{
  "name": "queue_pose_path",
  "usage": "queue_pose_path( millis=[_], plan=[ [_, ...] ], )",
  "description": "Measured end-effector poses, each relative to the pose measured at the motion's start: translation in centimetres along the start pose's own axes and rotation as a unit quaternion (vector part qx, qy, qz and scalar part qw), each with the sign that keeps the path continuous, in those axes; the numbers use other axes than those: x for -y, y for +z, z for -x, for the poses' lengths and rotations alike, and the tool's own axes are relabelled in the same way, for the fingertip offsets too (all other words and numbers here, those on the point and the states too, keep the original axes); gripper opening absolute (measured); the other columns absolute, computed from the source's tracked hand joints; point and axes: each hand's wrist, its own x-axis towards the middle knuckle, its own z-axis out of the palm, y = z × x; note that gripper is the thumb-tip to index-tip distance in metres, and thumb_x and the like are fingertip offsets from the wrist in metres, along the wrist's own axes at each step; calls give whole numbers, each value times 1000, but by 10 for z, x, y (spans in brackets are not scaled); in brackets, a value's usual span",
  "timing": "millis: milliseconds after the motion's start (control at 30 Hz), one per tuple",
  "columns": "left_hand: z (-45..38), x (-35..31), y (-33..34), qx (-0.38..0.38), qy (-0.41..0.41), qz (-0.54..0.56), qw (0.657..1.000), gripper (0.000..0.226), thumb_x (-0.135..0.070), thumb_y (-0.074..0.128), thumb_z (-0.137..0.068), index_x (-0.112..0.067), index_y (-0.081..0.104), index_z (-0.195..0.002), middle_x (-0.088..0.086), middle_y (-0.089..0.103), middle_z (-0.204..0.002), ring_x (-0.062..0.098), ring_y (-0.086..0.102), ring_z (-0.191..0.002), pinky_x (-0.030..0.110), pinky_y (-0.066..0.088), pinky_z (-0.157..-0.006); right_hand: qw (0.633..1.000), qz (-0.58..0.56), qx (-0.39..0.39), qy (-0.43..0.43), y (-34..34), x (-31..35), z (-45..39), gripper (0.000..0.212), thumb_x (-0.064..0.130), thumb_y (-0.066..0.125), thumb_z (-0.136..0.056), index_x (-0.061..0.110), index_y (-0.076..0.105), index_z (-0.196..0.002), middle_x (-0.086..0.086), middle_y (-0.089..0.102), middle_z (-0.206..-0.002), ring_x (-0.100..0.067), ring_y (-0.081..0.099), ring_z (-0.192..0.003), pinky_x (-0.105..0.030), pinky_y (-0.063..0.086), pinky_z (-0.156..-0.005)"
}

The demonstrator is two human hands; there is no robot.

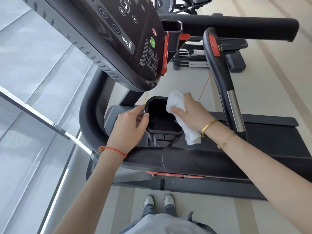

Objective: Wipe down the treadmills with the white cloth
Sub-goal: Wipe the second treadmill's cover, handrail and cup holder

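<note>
Two bare hands worked at the black cup holder (162, 115) set in the side of the treadmill (194, 159), just below its tilted console (118, 31). The right hand (190, 112) gripped the white cloth (177, 105), bunched between thumb and fingers; the upper part of the cloth was pressed against the holder's right rim, while its loose end hung down past the wrist, over the dark frame. The left hand (130, 125) rested on the holder's left rim, fingers loosely curled around the edge and holding nothing else. Whether the cloth reached inside the cavity was hard to tell, since the hand covered that edge. A red cord bracelet (114, 150) circled the left wrist and a gold bangle (208, 127) the right. A thin red safety cord (205, 87) ran down near the upright handle (219, 73). The person's shoes (159, 200) stood on pale floor beside the machine.
</note>
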Motion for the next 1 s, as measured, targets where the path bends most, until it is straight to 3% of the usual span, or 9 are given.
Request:
queue_pose_path(
  millis=[100, 233, 367, 467, 633, 767, 867, 1000],
  plan=[
    [0, -1, 0, 0, -3, -2, 1000, 36, -30, 56, -95, -19, 62, -129, -32, 55, -79, -24, 55, -75, -6, 36, -70, 993, 82, 47, -76, -15, 6, -24, 33, 46, 51, -96, 15, 37, -98, 5, 44, -69, -10, 42, -60, -28, 27, -51],
    [0, -2, 0, -3, -2, -3, 1000, 33, -27, 57, -95, -17, 64, -126, -30, 56, -79, -23, 55, -75, -6, 35, -71, 981, 105, 103, -124, -19, 17, -47, 31, 53, 53, -92, 23, 47, -101, 15, 48, -74, -5, 46, -68, -25, 29, -57],
    [0, -5, -1, -6, -6, 5, 1000, 31, -22, 60, -94, -13, 66, -124, -28, 57, -78, -24, 55, -74, -7, 33, -71, 973, 166, 69, -144, -9, 20, -47, 38, 56, 51, -90, 24, 50, -111, 8, 55, -82, -21, 51, -76, -33, 33, -62],
    [0, -6, -2, -5, -8, 16, 1000, 32, -21, 60, -94, -14, 66, -124, -27, 59, -78, -21, 57, -74, -7, 35, -72, 977, 150, 39, -144, -11, 10, -33, 34, 46, 54, -92, 21, 48, -113, 6, 56, -91, -20, 50, -76, -33, 31, -64],
    [1, -6, -2, -12, -10, 5, 1000, 32, -23, 60, -94, -15, 66, -124, -30, 59, -78, -23, 56, -77, -8, 35, -73, 994, 56, 32, -87, -10, -12, -12, 33, 44, 50, -96, 15, 34, -104, 6, 43, -75, -12, 45, -61, -29, 26, -50],
    [0, -7, -1, -12, -10, 0, 1000, 31, -23, 60, -93, -15, 66, -123, -31, 57, -78, -22, 56, -77, -8, 35, -74, 974, 172, 44, -140, -9, 14, -38, 30, 42, 51, -93, 14, 42, -99, 1, 53, -85, -24, 52, -73, -29, 26, -53],
    [0, -6, -1, -15, -10, -1, 1000, 30, -24, 61, -93, -15, 67, -121, -31, 57, -78, -23, 56, -76, -8, 34, -73, 963, 210, 37, -167, -5, 22, -46, 32, 47, 51, -92, 17, 46, -102, 4, 52, -90, -24, 51, -77, -32, 26, -57],
    [2, -6, -2, -16, -5, -1, 1000, 31, -26, 60, -93, -17, 67, -123, -29, 59, -79, -23, 56, -77, -8, 34, -74, 986, 122, -5, -116, -4, 3, -24, 33, 43, 53, -94, 14, 45, -109, 3, 50, -86, -21, 48, -72, -33, 28, -57]
  ],
)
